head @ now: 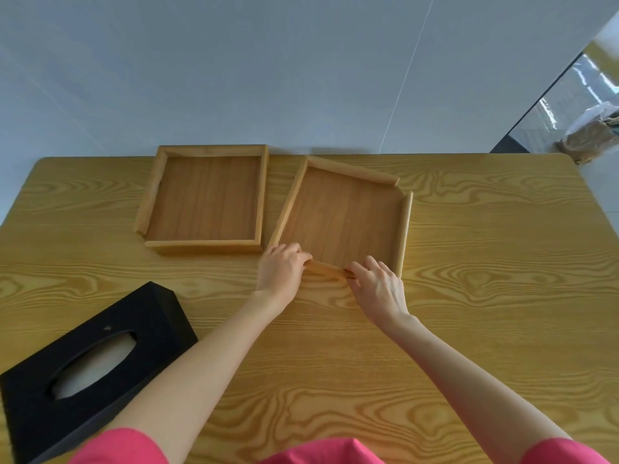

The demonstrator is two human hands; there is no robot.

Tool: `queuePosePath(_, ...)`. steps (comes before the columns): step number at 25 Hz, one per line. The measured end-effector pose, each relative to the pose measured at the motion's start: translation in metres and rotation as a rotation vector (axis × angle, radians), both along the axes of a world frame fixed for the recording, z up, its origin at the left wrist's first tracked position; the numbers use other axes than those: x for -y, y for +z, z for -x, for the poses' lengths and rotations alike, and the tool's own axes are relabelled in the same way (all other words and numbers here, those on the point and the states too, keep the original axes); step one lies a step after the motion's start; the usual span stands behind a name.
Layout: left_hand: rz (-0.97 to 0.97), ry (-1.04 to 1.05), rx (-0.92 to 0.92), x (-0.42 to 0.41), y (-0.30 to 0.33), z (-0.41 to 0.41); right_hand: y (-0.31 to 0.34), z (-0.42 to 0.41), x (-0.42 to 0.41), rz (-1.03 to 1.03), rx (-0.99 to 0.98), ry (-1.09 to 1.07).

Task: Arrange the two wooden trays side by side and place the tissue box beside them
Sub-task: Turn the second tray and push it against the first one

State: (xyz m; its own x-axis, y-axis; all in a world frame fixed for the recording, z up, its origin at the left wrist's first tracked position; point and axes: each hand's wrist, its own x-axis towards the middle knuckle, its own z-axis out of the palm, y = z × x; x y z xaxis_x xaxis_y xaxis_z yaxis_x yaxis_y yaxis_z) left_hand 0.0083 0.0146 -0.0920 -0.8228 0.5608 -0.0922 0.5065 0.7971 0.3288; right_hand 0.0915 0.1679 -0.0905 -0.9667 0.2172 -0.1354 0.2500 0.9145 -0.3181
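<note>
Two square wooden trays lie at the far side of the table. The left tray (pixel 205 199) sits square against the far edge. The right tray (pixel 348 212) is turned at an angle, its near left corner close to the left tray. My left hand (pixel 279 271) grips the right tray's near rim at its left end. My right hand (pixel 376 288) holds the same rim further right, fingers hooked over it. A black tissue box (pixel 90 373) with an oval slot lies at the near left, apart from both trays.
The wooden table (pixel 469 313) ends just behind the trays at a grey wall (pixel 268 68). A brown paper bag (pixel 589 135) stands on the floor beyond the far right corner. Pink sleeves show at the bottom edge.
</note>
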Motion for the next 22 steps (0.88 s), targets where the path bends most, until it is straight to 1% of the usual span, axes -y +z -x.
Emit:
queuePosePath(4,0.086,-0.036,-0.009,-0.017,0.003,0.018,-0.001,-0.003,0.005,0.077,-0.010,-0.107)
queuePosePath(7,0.083,-0.016,-0.009,-0.023,0.003,0.013,0.000,0.006,0.011,0.142,-0.018,-0.155)
queuePosePath(9,0.062,-0.022,0.005,-0.020,0.000,-0.001,0.004,0.013,0.008,0.218,-0.014,-0.053)
queuePosePath(11,0.058,-0.028,0.038,-0.020,-0.003,-0.015,0.011,0.015,-0.010,0.272,-0.021,0.108)
queuePosePath(12,0.058,-0.033,0.054,-0.022,-0.003,-0.020,0.013,0.013,-0.025,0.247,-0.031,0.186)
queuePosePath(13,0.053,-0.045,0.065,-0.025,-0.004,-0.024,0.014,0.011,-0.043,0.181,-0.035,0.248)
queuePosePath(16,0.024,-0.137,0.084,-0.041,-0.002,-0.034,0.012,0.004,-0.090,-0.096,0.061,0.297)
queuePosePath(18,0.012,-0.195,0.104,-0.052,-0.002,-0.041,0.007,0.001,-0.101,-0.127,0.107,0.300)
queuePosePath(22,0.042,-0.203,0.081,-0.056,-0.004,-0.046,0.003,0.003,-0.099,-0.139,0.087,0.276)
